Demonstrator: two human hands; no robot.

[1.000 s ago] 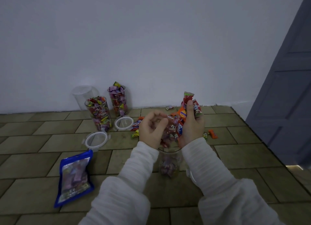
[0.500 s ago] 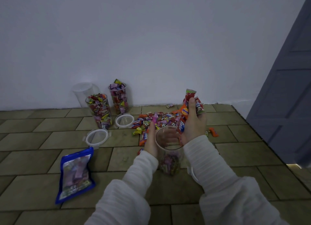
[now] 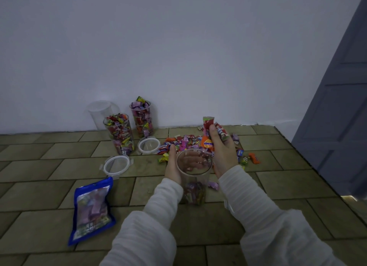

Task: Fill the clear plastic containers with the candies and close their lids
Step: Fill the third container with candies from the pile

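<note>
Clear plastic container (image 3: pixel 194 176) stands upright on the tiled floor (image 3: pixel 278 186), only its bottom holding candies. The left hand (image 3: pixel 174 164) wraps its side in a closed grip, likely steadying it for filling. The right hand (image 3: pixel 222 152) is closed around a bunch of candy packets (image 3: pixel 208 126) just beside the rim, poised to drop them in. Loose candy pile (image 3: pixel 186 142) lies just behind; two lids (image 3: pixel 117 165) wait nearby.
</note>
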